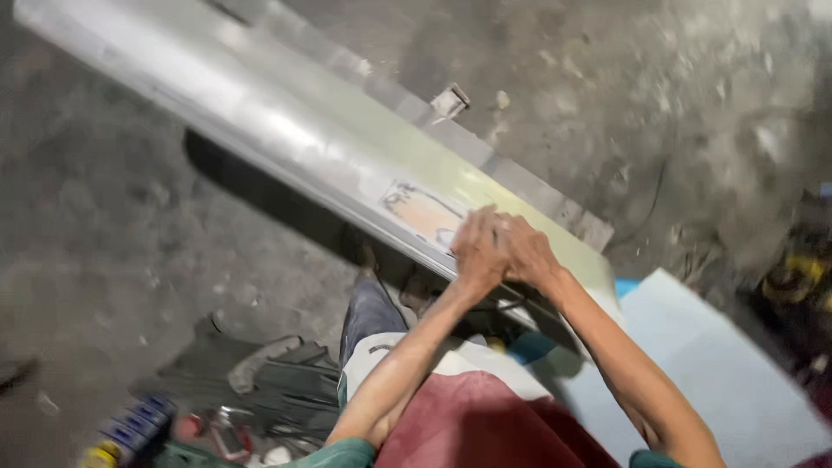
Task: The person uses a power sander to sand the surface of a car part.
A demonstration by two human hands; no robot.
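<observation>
Both hands are pressed side by side on a long grey metal panel [286, 121] that runs from the upper left of the frame down to the centre right. The left hand [478, 250] and right hand [527, 251] touch each other, palms down and flat on the panel's near edge, just beside a pale sanded patch [422, 211]; blur hides whether anything is pinned under them. A light blue sheet [719, 364] lies at lower right. Dark rags [286, 381] and small tools [139, 425] sit on the concrete floor [95, 260] at lower left.
</observation>
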